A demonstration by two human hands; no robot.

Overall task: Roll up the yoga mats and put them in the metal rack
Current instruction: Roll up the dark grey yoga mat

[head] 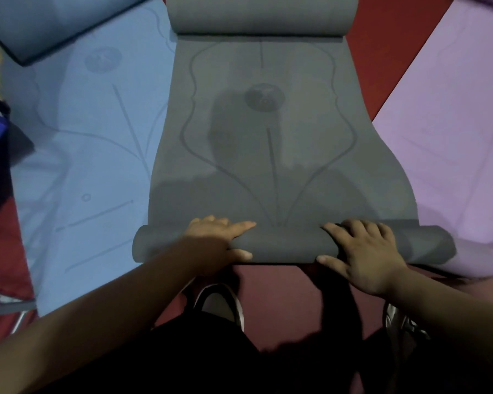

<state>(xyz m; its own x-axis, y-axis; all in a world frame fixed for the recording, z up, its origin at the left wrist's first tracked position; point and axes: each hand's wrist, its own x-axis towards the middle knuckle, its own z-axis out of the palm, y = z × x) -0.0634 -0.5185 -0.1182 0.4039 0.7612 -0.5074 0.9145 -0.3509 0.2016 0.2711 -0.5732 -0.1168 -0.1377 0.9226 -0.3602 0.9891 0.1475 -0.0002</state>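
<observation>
Centrally, a grey yoga mat (268,137) printed with darker alignment lines is laid lengthwise on the dark red floor (276,285), running away from the person. Its near end is wound into a slim roll (282,245) that lies across the view, just in front of the feet. The roll is grasped by both hands. The left hand (217,240) is set on the left half, with the fingers laid over the top and the thumb tucked against the near side. The right hand (365,254) is placed on the right half, with the fingers spread across the top and the thumb pressed to the near edge. A stretch of roll is left bare between the two hands. The far end (259,15) of the same mat is curled up into a thicker fold. A light blue yoga mat (83,137) is spread flat to the left, and a lilac yoga mat (453,123) to the right, both touching or slightly overlapped by the grey one. A white-toed shoe (222,305) is seen below the roll.
</observation>
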